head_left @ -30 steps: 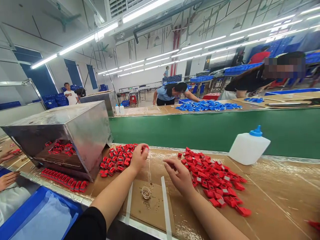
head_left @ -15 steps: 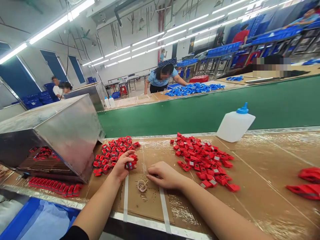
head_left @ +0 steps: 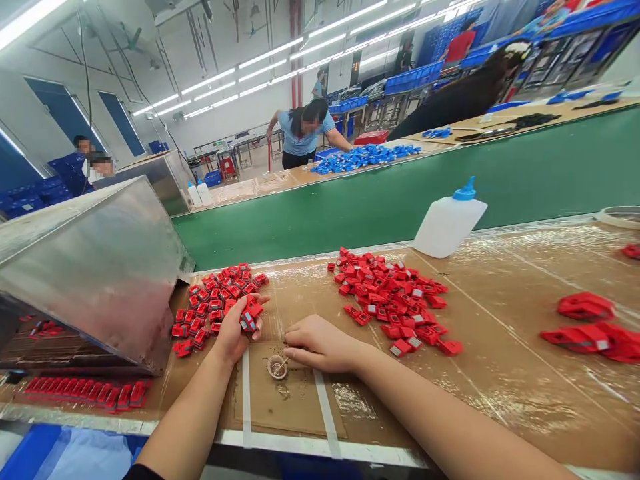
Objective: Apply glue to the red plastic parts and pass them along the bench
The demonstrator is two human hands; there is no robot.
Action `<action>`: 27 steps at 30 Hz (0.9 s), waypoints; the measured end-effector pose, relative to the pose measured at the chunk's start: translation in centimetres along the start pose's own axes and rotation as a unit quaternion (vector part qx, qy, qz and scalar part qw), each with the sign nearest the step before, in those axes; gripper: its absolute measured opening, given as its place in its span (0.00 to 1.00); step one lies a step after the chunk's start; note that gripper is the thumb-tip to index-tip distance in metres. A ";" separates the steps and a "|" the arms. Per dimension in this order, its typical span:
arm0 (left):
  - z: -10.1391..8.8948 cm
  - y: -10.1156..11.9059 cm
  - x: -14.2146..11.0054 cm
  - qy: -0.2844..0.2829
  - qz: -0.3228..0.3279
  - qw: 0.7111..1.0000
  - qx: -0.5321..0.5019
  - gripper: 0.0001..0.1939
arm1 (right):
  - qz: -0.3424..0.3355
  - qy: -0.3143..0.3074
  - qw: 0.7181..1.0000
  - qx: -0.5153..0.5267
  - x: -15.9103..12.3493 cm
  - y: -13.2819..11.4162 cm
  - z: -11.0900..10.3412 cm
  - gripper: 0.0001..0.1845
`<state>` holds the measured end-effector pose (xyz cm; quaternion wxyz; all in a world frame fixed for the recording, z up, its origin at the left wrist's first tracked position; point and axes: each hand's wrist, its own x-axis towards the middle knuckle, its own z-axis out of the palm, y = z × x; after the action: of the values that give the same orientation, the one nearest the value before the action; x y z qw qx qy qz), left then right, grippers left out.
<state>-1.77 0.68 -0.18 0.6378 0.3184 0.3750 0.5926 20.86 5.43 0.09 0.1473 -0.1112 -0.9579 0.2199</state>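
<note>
The left hand point(head_left: 234, 333) is cupped palm up, a few red plastic parts point(head_left: 249, 319) gathered in its curled fingers, at the edge of a red heap point(head_left: 215, 303) beside a steel hood point(head_left: 95, 280). The right hand point(head_left: 320, 343) sits loosely curled over a cardboard sheet point(head_left: 295, 410) (whether it pinches anything is hidden) — its fingertips point(head_left: 289, 347) just beside a small round dish point(head_left: 277, 367). A second red heap point(head_left: 390, 300) lies near a white bottle point(head_left: 447, 223).

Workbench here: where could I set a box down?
Bare cardboard lies between the right red pile and the red pieces far right, below the white plastic bottle. It's crowded by the left hand, among red parts beside the steel housing.
</note>
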 end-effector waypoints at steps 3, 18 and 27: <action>0.2 -0.4 0.0 0.010 0.014 1.000 0.022 0.23 | -0.010 0.005 1.000 -0.014 0.1 -0.1 0.2 0.24; 0.1 -0.6 0.2 -0.006 0.030 0.993 0.113 0.25 | -0.049 0.019 0.995 -0.083 0.6 0.0 1.1 0.20; 0.9 -0.1 0.1 -0.028 -0.028 0.990 0.135 0.27 | -0.036 0.017 0.998 -0.054 -0.1 -0.3 1.0 0.22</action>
<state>-0.94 0.77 0.21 0.6156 0.4074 0.4421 0.5096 20.61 4.78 -0.66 0.1655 -0.0878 -0.9692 0.1600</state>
